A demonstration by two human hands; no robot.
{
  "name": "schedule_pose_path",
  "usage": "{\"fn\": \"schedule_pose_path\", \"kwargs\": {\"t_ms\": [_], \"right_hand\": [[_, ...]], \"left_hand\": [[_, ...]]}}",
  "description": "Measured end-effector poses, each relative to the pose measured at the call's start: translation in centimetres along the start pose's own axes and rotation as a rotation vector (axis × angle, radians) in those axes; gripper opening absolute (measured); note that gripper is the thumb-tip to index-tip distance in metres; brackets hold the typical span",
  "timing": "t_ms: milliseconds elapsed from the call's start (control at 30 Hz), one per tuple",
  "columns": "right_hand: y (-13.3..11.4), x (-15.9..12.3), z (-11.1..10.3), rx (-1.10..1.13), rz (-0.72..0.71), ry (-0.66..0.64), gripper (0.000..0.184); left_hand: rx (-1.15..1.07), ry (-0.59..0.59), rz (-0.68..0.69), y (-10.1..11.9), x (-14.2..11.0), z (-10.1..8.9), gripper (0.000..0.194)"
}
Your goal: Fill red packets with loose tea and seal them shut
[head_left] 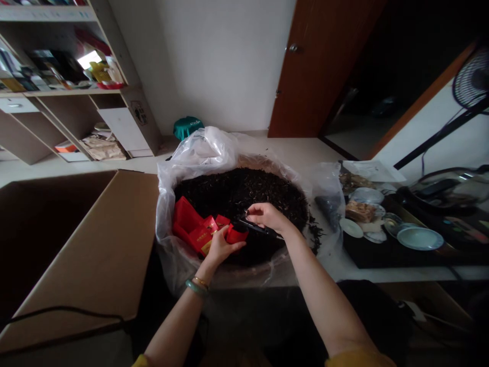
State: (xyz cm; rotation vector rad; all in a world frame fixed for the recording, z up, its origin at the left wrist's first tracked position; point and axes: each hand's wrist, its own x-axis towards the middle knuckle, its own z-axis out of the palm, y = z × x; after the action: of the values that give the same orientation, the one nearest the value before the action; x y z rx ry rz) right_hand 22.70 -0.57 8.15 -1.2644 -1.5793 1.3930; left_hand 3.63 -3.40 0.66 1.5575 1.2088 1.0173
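My left hand (220,248) is closed around a red tea pouch (236,235) whose dark open mouth faces right. Beside it, more red packaging (187,219) with gold print lies at the left of the heap, partly behind my fingers. My right hand (269,218) is closed on a slim black tool (257,228) with its tip near the pouch mouth; its exact kind is unclear. Its thumb and forefinger are pinched together. Both hands are over dark, twisted loose tea leaves (244,186), heaped in a wide container lined with a clear plastic bag (168,244).
An open cardboard box (130,219) stands at the left. On the right, a dark tray (385,260) bears bowls, lids and a pale bowl (420,238). Behind are a shelf unit (141,122), a green bag (187,127), a brown door (305,92) and a fan (471,76).
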Motion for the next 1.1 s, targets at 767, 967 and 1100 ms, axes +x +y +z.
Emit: {"fn": "schedule_pose_path", "kwargs": {"t_ms": [767, 967, 1100], "right_hand": [[1.9, -3.3, 4.8, -0.349, -0.314, 0.246, 0.01], [2.2, -4.4, 5.2, -0.729, -0.312, 0.109, 0.021], [1.5, -4.1, 5.4, -0.841, -0.285, 0.108, 0.016]], "left_hand": [[-0.043, -0.052, 0.025, -0.5, -0.4, 0.3, 0.047], [-0.057, -0.062, 0.046, -0.7, -0.3, 0.3, 0.039], [-0.073, -0.107, 0.031, -0.7, -0.3, 0.4, 0.041]]}}
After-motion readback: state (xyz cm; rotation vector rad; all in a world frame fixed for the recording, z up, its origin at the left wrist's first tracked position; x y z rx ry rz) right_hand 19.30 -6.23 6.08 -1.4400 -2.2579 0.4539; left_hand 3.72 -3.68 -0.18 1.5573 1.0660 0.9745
